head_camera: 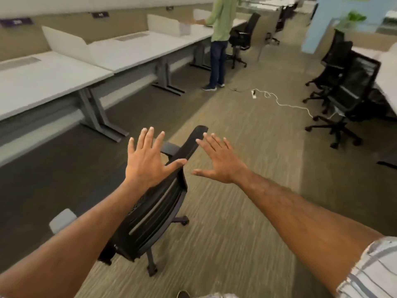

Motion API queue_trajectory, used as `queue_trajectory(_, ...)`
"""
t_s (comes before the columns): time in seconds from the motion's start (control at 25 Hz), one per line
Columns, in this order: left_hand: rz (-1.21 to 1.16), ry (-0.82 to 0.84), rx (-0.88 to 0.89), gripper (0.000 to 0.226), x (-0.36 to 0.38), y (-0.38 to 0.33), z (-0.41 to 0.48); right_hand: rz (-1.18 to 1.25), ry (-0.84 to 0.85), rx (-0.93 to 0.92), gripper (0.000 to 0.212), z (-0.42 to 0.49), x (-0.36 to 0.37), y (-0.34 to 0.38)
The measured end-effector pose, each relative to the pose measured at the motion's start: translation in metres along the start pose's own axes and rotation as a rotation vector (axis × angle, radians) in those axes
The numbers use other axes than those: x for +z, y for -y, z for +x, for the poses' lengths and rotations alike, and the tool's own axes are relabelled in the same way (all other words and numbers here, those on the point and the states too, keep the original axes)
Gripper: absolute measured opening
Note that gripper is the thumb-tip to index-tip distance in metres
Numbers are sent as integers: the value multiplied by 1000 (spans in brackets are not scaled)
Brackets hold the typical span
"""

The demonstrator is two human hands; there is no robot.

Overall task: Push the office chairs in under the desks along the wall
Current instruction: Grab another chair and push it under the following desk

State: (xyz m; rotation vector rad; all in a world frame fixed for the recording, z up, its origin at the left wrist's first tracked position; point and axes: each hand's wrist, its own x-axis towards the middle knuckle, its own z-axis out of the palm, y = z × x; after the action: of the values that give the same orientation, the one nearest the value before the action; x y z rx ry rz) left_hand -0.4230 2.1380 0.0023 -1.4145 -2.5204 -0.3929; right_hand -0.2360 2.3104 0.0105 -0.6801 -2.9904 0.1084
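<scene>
Stretching forward over a black office chair (pixel 150 209), the left hand (pixel 148 162) and the right hand (pixel 217 162) are both spread flat with fingers splayed, gripping nothing. The left thumb lies against or just over the top edge of the chair's mesh back; whether it presses there cannot be told, and the right hand hovers just beside that edge. The chair stands out in the aisle on striped beige carpet (pixel 236 222), well apart from the row of white desks (pixel 53 80) that runs along the wall on the left, where the floor turns to a darker grey strip. Low white dividers (pixel 66 45) stand on the desks, and grey metal legs (pixel 96 112) hold them up. Farther down the row a person in a green shirt (pixel 221 20) stands at a desk, next to another black chair (pixel 242 37). A white power strip and cord (pixel 270 97) trail across the carpet toward more black chairs (pixel 343 91) on the right.
</scene>
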Motion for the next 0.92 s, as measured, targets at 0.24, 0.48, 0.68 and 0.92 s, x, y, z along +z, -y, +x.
queue_trajectory(0.24,25,108,-329,123,5,25,-14,46,13,-223,106,94,11,-7)
queue_trajectory(0.48,-118,474,-751,135,16,0,-47,12,173,-530,104,160,32,-18)
queue_trajectory(0.68,-31,466,-750,114,14,-17,-63,-23,267,-732,113,177,44,-30)
queue_trajectory(0.92,96,386,-830,107,13,-25,-46,-58,143,-855,112,214,37,-32)
